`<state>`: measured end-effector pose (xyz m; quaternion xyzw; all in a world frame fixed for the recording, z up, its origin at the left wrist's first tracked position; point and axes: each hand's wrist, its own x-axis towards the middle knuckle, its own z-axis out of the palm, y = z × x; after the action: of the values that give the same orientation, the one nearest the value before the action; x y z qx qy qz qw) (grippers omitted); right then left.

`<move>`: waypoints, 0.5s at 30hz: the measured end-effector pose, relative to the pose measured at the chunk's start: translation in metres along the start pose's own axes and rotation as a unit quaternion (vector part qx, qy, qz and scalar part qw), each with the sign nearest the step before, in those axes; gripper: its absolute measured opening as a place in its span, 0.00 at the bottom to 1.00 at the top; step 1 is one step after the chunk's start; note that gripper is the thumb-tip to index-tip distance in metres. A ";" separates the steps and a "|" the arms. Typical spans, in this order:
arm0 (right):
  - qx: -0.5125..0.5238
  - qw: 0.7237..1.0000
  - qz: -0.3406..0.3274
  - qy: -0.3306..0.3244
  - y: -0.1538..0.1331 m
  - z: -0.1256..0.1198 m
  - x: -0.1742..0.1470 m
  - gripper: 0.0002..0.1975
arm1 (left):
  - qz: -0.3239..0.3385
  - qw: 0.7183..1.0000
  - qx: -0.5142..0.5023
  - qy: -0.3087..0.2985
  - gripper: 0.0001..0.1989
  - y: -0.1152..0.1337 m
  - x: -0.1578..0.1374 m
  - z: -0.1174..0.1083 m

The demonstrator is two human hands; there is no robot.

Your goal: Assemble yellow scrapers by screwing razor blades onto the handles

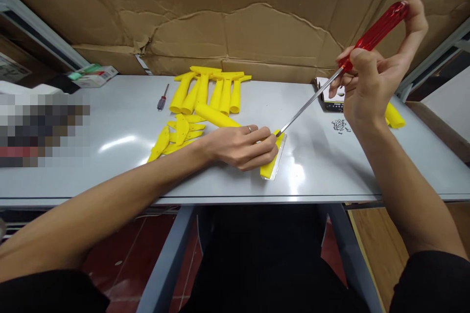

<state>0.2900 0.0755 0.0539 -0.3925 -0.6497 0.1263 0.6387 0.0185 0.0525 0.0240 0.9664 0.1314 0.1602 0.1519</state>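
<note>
A long screwdriver (378,32) with a red see-through handle is gripped in my right hand (374,68), its shaft slanting down to the left. The tip meets the yellow head of a scraper (270,166) near my left fingertips. My left hand (244,147) is closed over that scraper, pressing it to the table. Along the head's right side runs a clear flat strip (281,156). The scraper's yellow handle (216,116) sticks out to the upper left behind my hand. My left fingers hide the middle of the piece.
Several yellow T-shaped handles (201,90) lie at the back of the table (125,122). Loose yellow plates (179,132) are piled left of my hand. A small screwdriver (162,99) lies farther left. Small screws (340,125) lie at right, near a box (330,95). Cardboard (257,34) stands behind.
</note>
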 end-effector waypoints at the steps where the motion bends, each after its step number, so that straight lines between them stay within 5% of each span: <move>1: 0.017 0.999 0.000 0.030 0.000 0.001 0.000 0.40 | -0.001 1.000 -0.005 0.003 0.06 0.000 0.000 0.000; 5: 0.048 0.997 0.006 0.067 -0.008 0.005 -0.006 0.37 | 0.008 1.000 0.006 -0.010 0.08 0.001 0.000 0.000; 10: -0.010 0.994 -0.078 0.074 -0.014 0.001 -0.010 0.31 | 0.015 1.000 0.011 -0.009 0.07 -0.002 -0.002 0.002; 15: -0.002 0.993 -0.117 -0.001 -0.031 -0.002 0.004 0.45 | 0.026 0.999 0.000 0.022 0.08 -0.009 -0.005 0.012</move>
<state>0.2816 0.0569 0.0781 -0.3151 -0.6917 0.0496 0.6479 0.0168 0.0558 0.0087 0.9658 0.1092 0.1851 0.1450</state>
